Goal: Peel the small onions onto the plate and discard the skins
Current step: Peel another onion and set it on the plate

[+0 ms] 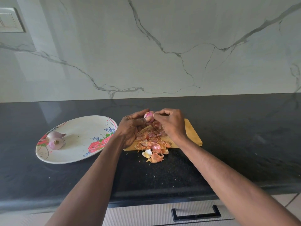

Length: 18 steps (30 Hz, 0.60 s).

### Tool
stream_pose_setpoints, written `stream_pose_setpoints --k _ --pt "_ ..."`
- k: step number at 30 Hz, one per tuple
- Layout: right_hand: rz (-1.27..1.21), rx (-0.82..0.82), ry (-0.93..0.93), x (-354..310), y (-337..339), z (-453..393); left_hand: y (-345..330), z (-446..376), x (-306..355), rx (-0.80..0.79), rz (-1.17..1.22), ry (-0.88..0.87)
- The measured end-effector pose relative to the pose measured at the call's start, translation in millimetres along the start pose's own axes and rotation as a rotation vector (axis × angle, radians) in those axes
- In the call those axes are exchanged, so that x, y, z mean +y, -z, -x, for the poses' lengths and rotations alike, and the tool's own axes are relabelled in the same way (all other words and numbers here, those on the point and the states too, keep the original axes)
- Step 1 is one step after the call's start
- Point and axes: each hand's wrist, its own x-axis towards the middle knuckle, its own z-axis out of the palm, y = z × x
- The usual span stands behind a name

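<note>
your left hand (130, 128) grips a small onion (149, 116) above the cutting board (192, 132); your right hand (169, 123) pinches its skin, over the skins (151, 144).

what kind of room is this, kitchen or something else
Most likely a home kitchen. A dark stone countertop runs below a marble-look backsplash, with a drawer under its edge, and small onions are being peeled over a wooden cutting board beside a floral plate.
</note>
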Motion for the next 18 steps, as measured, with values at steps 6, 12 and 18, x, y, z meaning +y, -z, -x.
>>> stream_pose_setpoints --k 6,12,18 --pt "-0.004 0.014 0.005 -1.8 -0.7 1.4 -2.0 1.3 0.0 -0.008 -0.04 -0.019" --pt "-0.018 0.012 -0.053 -2.4 2.4 -0.3 -0.5 -0.1 -3.0 -0.033 -0.095 -0.029" --pt "0.004 -0.027 -0.078 -4.4 4.9 -2.0 1.2 -2.3 -4.2 -0.015 -0.219 -0.071"
